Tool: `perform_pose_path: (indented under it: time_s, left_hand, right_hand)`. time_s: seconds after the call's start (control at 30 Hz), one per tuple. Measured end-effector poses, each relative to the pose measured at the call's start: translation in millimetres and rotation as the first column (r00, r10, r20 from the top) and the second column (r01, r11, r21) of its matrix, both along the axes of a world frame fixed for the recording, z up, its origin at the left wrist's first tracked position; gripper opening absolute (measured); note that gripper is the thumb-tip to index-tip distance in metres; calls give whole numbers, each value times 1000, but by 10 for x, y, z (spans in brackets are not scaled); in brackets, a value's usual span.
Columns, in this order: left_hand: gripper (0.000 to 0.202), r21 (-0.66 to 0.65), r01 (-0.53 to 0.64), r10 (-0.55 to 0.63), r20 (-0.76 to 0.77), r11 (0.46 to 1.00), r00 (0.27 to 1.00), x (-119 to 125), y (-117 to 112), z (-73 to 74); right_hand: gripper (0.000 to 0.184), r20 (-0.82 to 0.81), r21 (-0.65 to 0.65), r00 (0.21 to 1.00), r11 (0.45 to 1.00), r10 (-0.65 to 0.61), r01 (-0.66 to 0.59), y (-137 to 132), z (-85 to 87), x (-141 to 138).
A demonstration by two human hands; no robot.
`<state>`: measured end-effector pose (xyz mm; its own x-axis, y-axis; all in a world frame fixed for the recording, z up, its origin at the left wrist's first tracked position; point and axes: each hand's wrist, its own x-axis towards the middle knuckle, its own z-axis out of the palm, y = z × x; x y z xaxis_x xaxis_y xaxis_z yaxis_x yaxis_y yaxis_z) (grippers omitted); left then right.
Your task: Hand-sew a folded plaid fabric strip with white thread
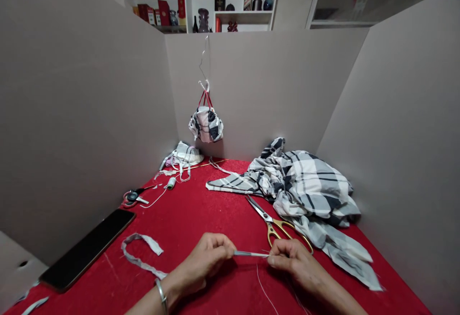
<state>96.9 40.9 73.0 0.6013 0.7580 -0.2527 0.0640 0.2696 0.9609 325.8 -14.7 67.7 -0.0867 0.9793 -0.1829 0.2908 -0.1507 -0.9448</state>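
Between my two hands a narrow folded fabric strip (249,253) is stretched taut above the red cloth. My left hand (208,259), with a metal bangle at the wrist, pinches one end between thumb and fingers. The other end sits in the pinch of my right hand (293,261). A loose pale thread (264,290) trails below on the red surface. Whether a needle is in the right fingers I cannot make out. A curled grey-white strip (134,260) lies left of my left wrist; its near end is hidden. Gold-handled scissors (268,219) lie open just beyond my right hand.
Crumpled plaid fabric (305,185) is heaped at the right. A phone (91,248), small scissors (132,197), a thread spool (171,183) and fabric scraps (185,154) lie left. A plaid bundle (206,125) hangs on the back panel (269,94); grey panels enclose the sides.
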Motion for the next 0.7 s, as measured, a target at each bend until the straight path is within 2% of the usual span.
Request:
perform_pose_path:
  time_s: [0.1, 0.2, 0.33, 0.43, 0.57, 0.7]
  left_hand:
    - [26, -11, -64, 64, -28, 998, 998, 37, -21, 11]
    - [29, 68, -105, 110, -67, 992, 992, 79, -23, -34]
    - [27, 232, -61, 80, -70, 971, 994, 111, 15, -122]
    - [26, 222, -39, 60, -91, 974, 994, 131, 38, -132]
    - [29, 249, -48, 76, -106, 967, 991, 137, 36, -92]
    - [29, 315, -65, 99, -93, 947, 991, 76, 16, -72]
  right_hand:
    - [20, -11, -19, 1000, 1000, 9, -9, 0, 8, 9]
    - [20, -20, -33, 1000, 999, -2, 1, -7, 12, 8]
    - [18, -37, -35, 999, 999, -7, 6, -21, -5, -6]
    - [17, -45, -23, 999, 1000, 2, -3, -32, 2, 9]
    - [17, -50, -17, 998, 999, 29, -29, -33, 129, 64]
    - [33, 28, 79, 998, 995, -55, 53, 23, 300, -31]
